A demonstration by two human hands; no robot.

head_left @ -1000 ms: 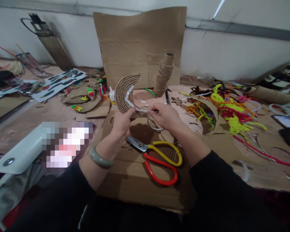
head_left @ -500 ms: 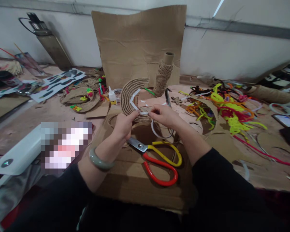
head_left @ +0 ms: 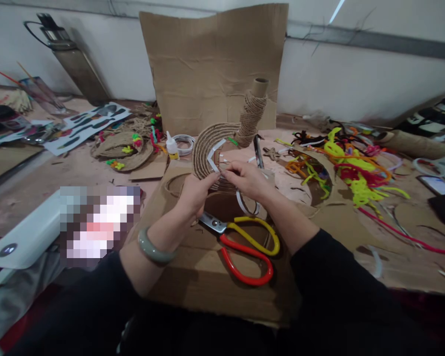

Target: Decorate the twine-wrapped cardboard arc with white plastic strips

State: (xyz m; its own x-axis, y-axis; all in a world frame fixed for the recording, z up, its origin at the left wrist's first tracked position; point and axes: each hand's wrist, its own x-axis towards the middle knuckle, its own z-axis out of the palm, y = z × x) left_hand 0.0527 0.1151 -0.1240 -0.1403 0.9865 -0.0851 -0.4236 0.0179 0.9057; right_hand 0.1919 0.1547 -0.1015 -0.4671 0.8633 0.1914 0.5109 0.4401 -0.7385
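Note:
A curved piece covered in rows of brown twine (head_left: 203, 148) is held up over the cardboard. White tape (head_left: 214, 159) runs in an angled line along its inner edge. My left hand (head_left: 196, 195) pinches the lower rim of this piece, thumb by the tape. Close against it, the fingertips of my right hand (head_left: 246, 178) are pressed together on the tape. A roll of white tape (head_left: 249, 203) hangs below my right hand. Scissors (head_left: 241, 240) with one yellow and one red handle lie below both hands, their blade tips hidden by my left hand.
Behind stand a twine-wrapped tube (head_left: 252, 111) and an upright cardboard sheet (head_left: 211, 69). A small glue bottle (head_left: 172, 147) is left of the twine piece. Bright pipe cleaners (head_left: 356, 168) heap at right. A white device (head_left: 25, 237) and a blurred-out screen (head_left: 100, 225) lie at left.
The twine piece has shifted a little right and turned slightly. My right hand has moved left, bringing its fingertips closer to my left thumb. The hanging tape roll has swung.

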